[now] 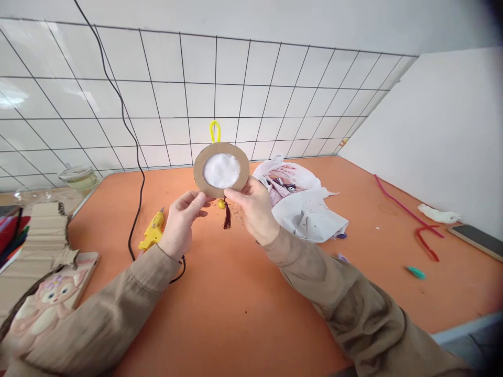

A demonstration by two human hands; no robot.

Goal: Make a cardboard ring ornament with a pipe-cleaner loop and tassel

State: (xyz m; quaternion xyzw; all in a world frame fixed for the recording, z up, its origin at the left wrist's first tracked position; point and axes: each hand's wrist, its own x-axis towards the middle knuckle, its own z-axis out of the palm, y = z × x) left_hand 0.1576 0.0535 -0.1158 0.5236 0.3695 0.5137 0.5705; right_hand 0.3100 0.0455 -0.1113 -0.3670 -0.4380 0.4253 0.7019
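Held up above the orange table is a round cardboard ornament [199, 166] with a white, puffy-looking centre. A yellow loop [215, 132] stands up from its top edge. From its bottom edge hang a yellow bead [221, 204] and a dark red tassel [227, 217]. My left hand [184, 217] pinches the ring at its lower left, thumb on the front. My right hand [257, 207] grips the lower right edge, thumb across the front as well. The fingers behind the ring are partly hidden.
A yellow glue gun [153, 230] lies left of my left hand. Behind my right hand sits a white plastic bag [310, 209] with scraps. Cardboard [43, 235] and a phone case [58, 293] are at left; red pipe cleaners [426, 243] and a phone [477, 241] at right.
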